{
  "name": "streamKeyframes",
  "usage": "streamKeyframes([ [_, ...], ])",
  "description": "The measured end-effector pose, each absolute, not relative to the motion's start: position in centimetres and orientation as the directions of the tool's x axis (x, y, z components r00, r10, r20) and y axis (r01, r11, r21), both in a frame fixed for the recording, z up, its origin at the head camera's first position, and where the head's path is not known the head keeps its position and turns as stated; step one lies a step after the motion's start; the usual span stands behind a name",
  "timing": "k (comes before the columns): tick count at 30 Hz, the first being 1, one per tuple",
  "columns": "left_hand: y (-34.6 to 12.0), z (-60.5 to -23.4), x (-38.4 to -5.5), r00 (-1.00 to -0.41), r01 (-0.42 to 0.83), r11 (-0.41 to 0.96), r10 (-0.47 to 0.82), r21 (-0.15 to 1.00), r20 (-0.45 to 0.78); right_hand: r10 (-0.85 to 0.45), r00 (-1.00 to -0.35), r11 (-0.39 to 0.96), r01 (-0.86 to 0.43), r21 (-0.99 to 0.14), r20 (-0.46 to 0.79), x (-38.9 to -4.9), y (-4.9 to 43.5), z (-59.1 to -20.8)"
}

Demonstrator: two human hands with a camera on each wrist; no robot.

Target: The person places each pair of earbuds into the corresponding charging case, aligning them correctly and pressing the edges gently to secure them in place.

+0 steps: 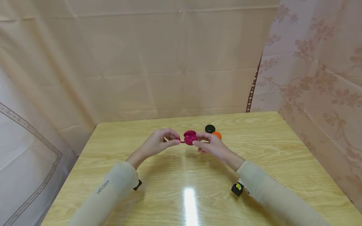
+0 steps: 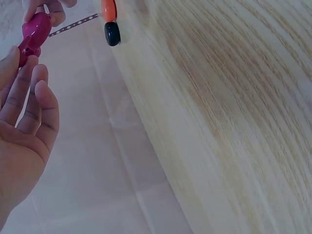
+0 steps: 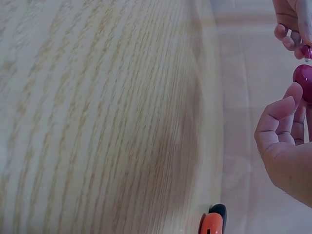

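Note:
Above the table, a shiny magenta earbud case [image 1: 190,139] with its rounded lid raised is held by my right hand [image 1: 211,145], thumb and fingers at its right side. My left hand [image 1: 159,141] pinches a small magenta earbud [image 1: 178,138] between thumb and fingertips, just left of the case. In the left wrist view the earbud overlaps the case [image 2: 39,27], while the right wrist view shows a narrow gap between the case [image 3: 304,80] and the earbud [image 3: 306,51]. Fingers hide part of both things.
A round black case [image 1: 210,128] and an orange case [image 1: 216,135] lie side by side on the wooden table [image 1: 169,175], behind my right hand. Beige cloth [image 1: 169,62] hangs past the far edge, and a flowered curtain [image 1: 319,78] hangs to the right.

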State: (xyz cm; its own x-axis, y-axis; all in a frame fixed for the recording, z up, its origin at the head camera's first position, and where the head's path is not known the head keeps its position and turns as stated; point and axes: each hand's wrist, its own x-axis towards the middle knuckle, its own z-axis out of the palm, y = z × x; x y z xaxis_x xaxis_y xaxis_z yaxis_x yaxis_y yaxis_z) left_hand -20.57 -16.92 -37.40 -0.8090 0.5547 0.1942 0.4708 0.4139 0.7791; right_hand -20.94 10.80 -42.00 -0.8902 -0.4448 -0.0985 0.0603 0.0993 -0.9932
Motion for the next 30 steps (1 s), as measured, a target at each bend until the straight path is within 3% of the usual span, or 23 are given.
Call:
streamKeyframes([
  [30, -16.0, -38.2, -20.9, -0.803, 0.486, 0.402, 0.555, 0.776, 0.216, -0.434, -0.895, 0.085, 0.075, -0.994, -0.105, -21.2, 10.4, -41.6],
])
